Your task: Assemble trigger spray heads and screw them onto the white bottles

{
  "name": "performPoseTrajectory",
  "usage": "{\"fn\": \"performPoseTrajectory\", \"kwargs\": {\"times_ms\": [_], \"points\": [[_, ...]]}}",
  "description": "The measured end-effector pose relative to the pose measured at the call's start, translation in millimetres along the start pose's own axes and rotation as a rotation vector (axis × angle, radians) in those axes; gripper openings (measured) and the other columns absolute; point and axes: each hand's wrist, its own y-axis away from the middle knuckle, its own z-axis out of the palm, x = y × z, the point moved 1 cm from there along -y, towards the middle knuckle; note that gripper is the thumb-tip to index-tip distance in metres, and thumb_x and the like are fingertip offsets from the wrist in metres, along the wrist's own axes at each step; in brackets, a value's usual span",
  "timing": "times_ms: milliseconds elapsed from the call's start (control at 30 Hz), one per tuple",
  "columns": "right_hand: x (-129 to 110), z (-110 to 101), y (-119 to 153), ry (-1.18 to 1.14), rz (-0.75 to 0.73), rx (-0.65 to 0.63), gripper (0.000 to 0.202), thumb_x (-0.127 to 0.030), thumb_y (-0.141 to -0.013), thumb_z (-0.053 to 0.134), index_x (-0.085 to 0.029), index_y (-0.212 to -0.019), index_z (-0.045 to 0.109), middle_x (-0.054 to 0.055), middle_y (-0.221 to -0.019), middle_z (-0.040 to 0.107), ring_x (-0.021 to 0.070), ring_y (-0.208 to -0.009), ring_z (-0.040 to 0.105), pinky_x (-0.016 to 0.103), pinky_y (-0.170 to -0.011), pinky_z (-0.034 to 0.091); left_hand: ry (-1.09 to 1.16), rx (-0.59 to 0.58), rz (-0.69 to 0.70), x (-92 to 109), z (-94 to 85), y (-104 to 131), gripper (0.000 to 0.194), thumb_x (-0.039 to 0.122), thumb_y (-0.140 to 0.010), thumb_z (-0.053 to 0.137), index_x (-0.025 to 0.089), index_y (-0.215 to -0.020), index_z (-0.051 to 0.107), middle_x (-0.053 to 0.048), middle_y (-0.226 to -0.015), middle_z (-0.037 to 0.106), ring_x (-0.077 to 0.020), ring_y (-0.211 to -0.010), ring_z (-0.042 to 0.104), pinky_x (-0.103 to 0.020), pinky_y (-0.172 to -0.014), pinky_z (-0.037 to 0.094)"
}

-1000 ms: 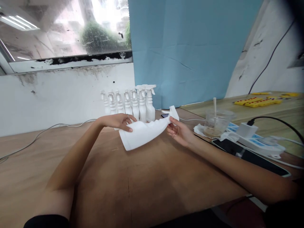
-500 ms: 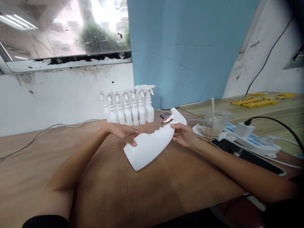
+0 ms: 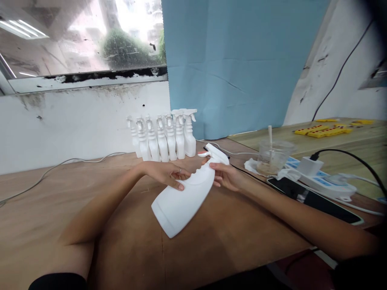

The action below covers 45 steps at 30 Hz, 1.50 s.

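Observation:
A white spray bottle (image 3: 186,199) is tilted over the brown table (image 3: 127,249), its base toward the lower left and its trigger head at the upper right. My left hand (image 3: 169,175) grips the upper side of the bottle's body, thumb on the front face; a ring shows on one finger. Around the neck, just below the trigger head, my right hand (image 3: 225,175) is closed. Several more white spray bottles (image 3: 163,141) stand upright in a row behind my hands, near the wall.
To the right are a plastic cup (image 3: 270,159) with a straw, a white power strip (image 3: 329,181) with plugs and cables, and a dark phone (image 3: 317,203). Yellow pieces (image 3: 323,131) lie on a wooden surface farther back. A grey cable (image 3: 60,163) runs along the left.
The held bottle has moved down and slightly left, and is tilted more steeply. My right hand has shifted left with its neck, and my left hand has slid a little right along its body.

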Motion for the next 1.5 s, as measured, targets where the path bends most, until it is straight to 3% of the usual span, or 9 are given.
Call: {"fn": "performPoseTrajectory", "kwargs": {"times_ms": [100, 200, 267, 467, 633, 767, 933, 1267, 1500], "points": [[4, 3, 1, 0.000, -0.010, -0.083, 0.031, -0.034, -0.071, 0.072, -0.022, -0.097, 0.060, -0.002, -0.072, 0.057, 0.0078, -0.047, 0.039, 0.026, -0.047, 0.047, -0.107, 0.057, -0.064, 5, -2.8, 7, 0.045, 0.038, -0.070, 0.073, 0.025, -0.113, 0.066, -0.003, -0.106, 0.069, -0.0251, -0.092, 0.064, -0.030, -0.076, 0.051], [2, 6, 2, -0.034, -0.034, -0.216, 0.046, -0.038, -0.071, 0.074, -0.026, -0.111, 0.056, 0.002, -0.090, 0.060, 0.0139, -0.063, 0.055, 0.034, -0.061, 0.051, -0.221, 0.138, -0.187, 4, -21.7, 37, 0.048, 0.037, -0.068, 0.075, 0.028, -0.113, 0.066, -0.004, -0.114, 0.066, -0.0262, -0.099, 0.062, -0.030, -0.080, 0.049], [2, 7, 2, -0.026, -0.006, -0.293, 0.054, -0.038, -0.074, 0.071, -0.028, -0.123, 0.050, 0.004, -0.100, 0.059, 0.0152, -0.065, 0.058, 0.034, -0.061, 0.049, -0.281, 0.305, -0.254, -1, -41.3, 71, 0.048, 0.038, -0.066, 0.075, 0.029, -0.113, 0.066, -0.004, -0.121, 0.063, -0.0279, -0.110, 0.058, -0.030, -0.086, 0.047], [20, -1, -4, 0.016, 0.118, -0.333, 0.060, -0.027, -0.081, 0.064, -0.026, -0.135, 0.038, 0.006, -0.103, 0.056, 0.0131, -0.061, 0.058, 0.029, -0.054, 0.045, -0.447, 1.081, -0.519, -29, -89.1, 175, 0.061, 0.051, -0.068, 0.070, 0.025, -0.122, 0.059, -0.007, -0.126, 0.058, -0.0300, -0.113, 0.054, -0.035, -0.089, 0.047], [37, -5, -9, 0.134, 0.219, -0.302, 0.049, -0.020, -0.080, 0.066, -0.020, -0.125, 0.047, 0.004, -0.097, 0.056, 0.0093, -0.058, 0.056, 0.024, -0.052, 0.043, -0.416, 1.521, -0.728, -75, -102.5, 182, 0.054, 0.048, -0.069, 0.066, 0.015, -0.111, 0.062, -0.007, -0.100, 0.064, -0.0260, -0.089, 0.062, -0.033, -0.077, 0.051], [39, -7, -10, 0.144, 0.237, -0.328, 0.047, -0.021, -0.080, 0.067, -0.020, -0.123, 0.048, 0.004, -0.097, 0.055, 0.0085, -0.059, 0.056, 0.023, -0.053, 0.044, -0.262, 1.496, -0.737, -115, -104.1, 151, 0.032, 0.039, -0.066, 0.067, 0.014, -0.085, 0.062, -0.005, -0.084, 0.063, -0.0213, -0.078, 0.063, -0.025, -0.059, 0.052], [39, -9, -10, 0.159, 0.257, -0.345, 0.046, -0.022, -0.080, 0.068, -0.019, -0.121, 0.049, 0.005, -0.098, 0.057, 0.0085, -0.061, 0.057, 0.023, -0.055, 0.045, -0.194, 1.405, -0.777, -142, -98.8, 122, 0.043, 0.039, -0.060, 0.075, 0.012, -0.087, 0.055, -0.012, -0.097, 0.061, -0.0220, -0.075, 0.064, -0.024, -0.047, 0.053], [39, -10, -10, 0.165, 0.260, -0.368, 0.043, -0.022, -0.081, 0.067, -0.018, -0.120, 0.050, 0.005, -0.097, 0.057, 0.0085, -0.063, 0.057, 0.023, -0.057, 0.045, -0.160, 1.332, -0.872, -154, -89.7, 99, 0.067, 0.057, -0.066, 0.072, 0.012, -0.109, 0.047, -0.019, -0.112, 0.054, -0.0238, -0.060, 0.066, -0.029, -0.039, 0.048], [42, -12, -12, 0.171, 0.258, -0.365, 0.044, -0.023, -0.081, 0.068, -0.019, -0.121, 0.050, 0.005, -0.098, 0.058, 0.0087, -0.063, 0.057, 0.023, -0.056, 0.046, 0.092, 1.271, -0.854, -146, -85.2, 93, 0.081, 0.060, -0.081, 0.056, 0.007, -0.131, 0.022, -0.025, -0.118, 0.052, -0.0236, -0.065, 0.068, -0.031, -0.052, 0.056]]}}
